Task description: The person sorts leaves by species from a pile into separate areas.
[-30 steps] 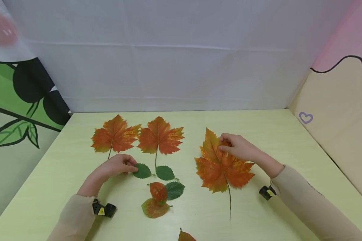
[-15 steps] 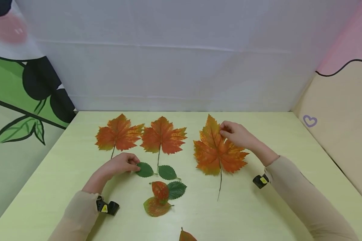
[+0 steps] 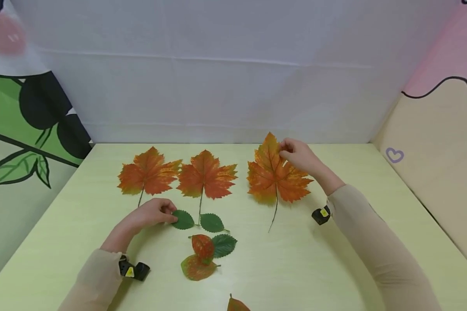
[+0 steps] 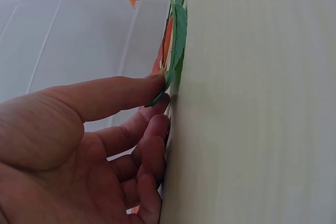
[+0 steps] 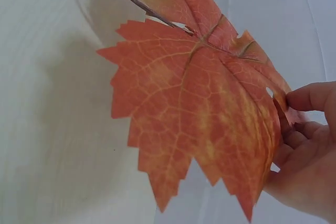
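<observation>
My right hand (image 3: 301, 156) pinches a large orange maple leaf (image 3: 270, 172) by its upper right edge. In the right wrist view that maple leaf (image 5: 184, 87) is held off the table, and its shadow falls on the tabletop. Low over the table, my left hand (image 3: 151, 214) pinches the left end of a small green leaf (image 3: 183, 220). The left wrist view has the thumb on this green leaf (image 4: 178, 35) and the other fingers curled beside the table. Two more maple leaves, one at left (image 3: 149, 172) and one at centre (image 3: 205, 175), lie at the back.
Just right of the held green leaf lies another green leaf (image 3: 212, 223). Nearer are a red leaf (image 3: 202, 245), a dark green leaf (image 3: 224, 245) and a red-green leaf (image 3: 197, 268), overlapping. One orange leaf (image 3: 237, 305) is cut by the bottom edge. A pale curtain (image 3: 233, 95) borders the table.
My right hand has carried the large maple leaf away from me, toward the back of the table and slightly left. The left hand stays in place with the green leaf.
</observation>
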`<state>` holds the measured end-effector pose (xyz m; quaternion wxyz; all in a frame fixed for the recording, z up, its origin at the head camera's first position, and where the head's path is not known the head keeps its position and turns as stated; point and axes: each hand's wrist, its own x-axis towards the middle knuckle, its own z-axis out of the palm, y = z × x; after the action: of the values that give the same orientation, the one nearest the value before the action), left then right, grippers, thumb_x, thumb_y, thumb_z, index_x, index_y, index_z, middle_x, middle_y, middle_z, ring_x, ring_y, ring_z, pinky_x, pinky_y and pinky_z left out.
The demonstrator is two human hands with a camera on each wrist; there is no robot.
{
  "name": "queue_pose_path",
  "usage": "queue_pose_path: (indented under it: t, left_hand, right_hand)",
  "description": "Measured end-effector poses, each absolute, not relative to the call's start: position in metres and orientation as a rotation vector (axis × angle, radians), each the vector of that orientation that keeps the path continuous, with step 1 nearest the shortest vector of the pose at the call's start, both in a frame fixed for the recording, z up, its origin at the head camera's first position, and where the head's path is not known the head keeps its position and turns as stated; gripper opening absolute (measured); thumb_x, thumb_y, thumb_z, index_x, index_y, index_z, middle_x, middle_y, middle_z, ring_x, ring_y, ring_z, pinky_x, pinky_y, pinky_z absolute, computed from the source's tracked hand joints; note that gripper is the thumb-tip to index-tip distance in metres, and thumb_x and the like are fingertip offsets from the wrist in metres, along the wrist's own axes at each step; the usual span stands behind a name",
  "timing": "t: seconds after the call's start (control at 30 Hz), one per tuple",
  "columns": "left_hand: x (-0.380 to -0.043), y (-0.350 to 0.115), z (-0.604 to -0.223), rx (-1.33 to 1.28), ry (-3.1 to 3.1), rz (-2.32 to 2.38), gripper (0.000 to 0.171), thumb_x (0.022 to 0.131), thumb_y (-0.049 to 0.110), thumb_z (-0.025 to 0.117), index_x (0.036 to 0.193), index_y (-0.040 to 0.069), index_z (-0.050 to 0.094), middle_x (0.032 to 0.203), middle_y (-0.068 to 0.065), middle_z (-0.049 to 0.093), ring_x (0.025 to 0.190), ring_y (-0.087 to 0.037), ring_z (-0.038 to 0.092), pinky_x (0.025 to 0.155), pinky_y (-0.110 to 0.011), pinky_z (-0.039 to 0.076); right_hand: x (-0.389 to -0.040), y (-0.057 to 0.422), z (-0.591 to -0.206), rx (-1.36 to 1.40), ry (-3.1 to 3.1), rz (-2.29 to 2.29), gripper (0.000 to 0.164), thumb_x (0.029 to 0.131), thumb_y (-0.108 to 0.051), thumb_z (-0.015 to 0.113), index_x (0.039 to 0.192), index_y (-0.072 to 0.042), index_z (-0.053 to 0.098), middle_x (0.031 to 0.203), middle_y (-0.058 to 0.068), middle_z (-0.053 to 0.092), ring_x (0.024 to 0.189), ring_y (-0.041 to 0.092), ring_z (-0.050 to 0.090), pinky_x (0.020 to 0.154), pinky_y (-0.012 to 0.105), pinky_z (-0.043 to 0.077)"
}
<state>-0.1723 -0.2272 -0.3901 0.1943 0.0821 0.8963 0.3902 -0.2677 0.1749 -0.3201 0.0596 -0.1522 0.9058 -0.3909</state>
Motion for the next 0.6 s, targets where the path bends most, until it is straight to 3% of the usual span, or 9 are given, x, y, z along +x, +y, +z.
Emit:
queue_pose_path:
  t: [0.17,0.6]
  left_hand:
    - [-0.172,-0.228,-0.389,0.237,2.509,1.094,0.023,0.08,0.015,0.067,0.094,-0.001,0.058,0.078,-0.003,0.051,0.07,-0.015,0.044,0.06,-0.026,0.038]
    - [-0.171,-0.228,-0.391,0.233,2.504,1.108,0.024,0.079,0.015,0.068,0.094,0.0,0.057,0.077,-0.003,0.05,0.069,-0.015,0.044,0.059,-0.026,0.038]
  right_hand:
    - [-0.283,0.171,-0.32,-0.414,2.733,-1.279,0.021,0.095,-0.015,0.045,0.112,-0.003,0.05,0.111,0.013,0.054,0.1,0.026,0.051,0.082,0.038,0.041]
    - [-0.318,0.147,-0.339,-0.468,2.623,-1.413,0.02,0.095,-0.011,0.045,0.11,0.002,0.049,0.101,0.014,0.054,0.091,0.027,0.053,0.077,0.034,0.044]
